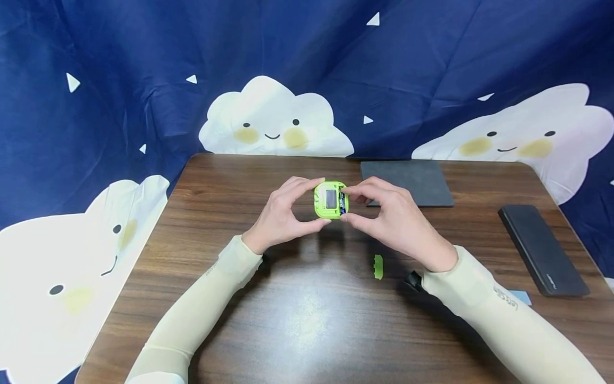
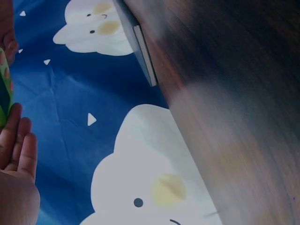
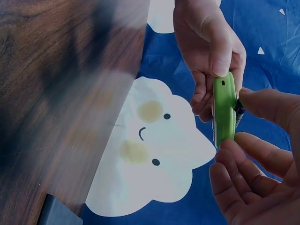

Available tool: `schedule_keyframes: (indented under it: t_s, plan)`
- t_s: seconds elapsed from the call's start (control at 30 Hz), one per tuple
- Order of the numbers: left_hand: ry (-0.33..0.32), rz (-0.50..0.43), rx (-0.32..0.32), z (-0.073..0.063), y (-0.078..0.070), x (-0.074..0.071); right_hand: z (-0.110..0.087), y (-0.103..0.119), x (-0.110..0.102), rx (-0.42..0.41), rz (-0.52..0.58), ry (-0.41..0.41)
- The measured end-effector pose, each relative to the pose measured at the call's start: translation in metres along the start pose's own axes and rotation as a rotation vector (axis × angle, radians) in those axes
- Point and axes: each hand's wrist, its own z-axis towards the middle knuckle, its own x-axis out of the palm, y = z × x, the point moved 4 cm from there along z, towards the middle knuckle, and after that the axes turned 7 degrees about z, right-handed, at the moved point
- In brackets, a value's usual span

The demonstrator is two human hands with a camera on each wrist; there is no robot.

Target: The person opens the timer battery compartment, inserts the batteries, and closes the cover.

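A small rounded green device (image 1: 331, 200) with a dark rectangular panel is held up above the table. My left hand (image 1: 286, 209) grips its left side between thumb and fingers. Along the device's right side an uncovered slot shows a dark blue battery (image 1: 342, 203). My right hand (image 1: 390, 210) pinches at this battery, thumb at the near end and fingers at the far end. In the right wrist view, the right thumb meets the battery (image 3: 239, 111), which juts from the green casing (image 3: 224, 112). On the table below lies a green battery cover (image 1: 378, 266).
A dark grey flat board (image 1: 408, 183) lies at the table's back, behind the right hand. At the right stands a long black case (image 1: 543, 249). A light blue piece (image 1: 520, 297) shows partly behind the right sleeve. A blue curtain with clouds hangs behind the wooden table (image 1: 230, 202).
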Motion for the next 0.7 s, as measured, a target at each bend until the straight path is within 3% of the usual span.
schedule_keyframes:
  t_s: [0.43, 0.7]
  plan:
    - [-0.002, -0.012, 0.011, 0.001, -0.001, 0.000, 0.003, -0.015, -0.001, 0.129, 0.077, 0.044]
    - [0.020, -0.021, 0.000, 0.000, -0.002, 0.000, 0.004, -0.022, 0.004, 0.266, 0.225, 0.095]
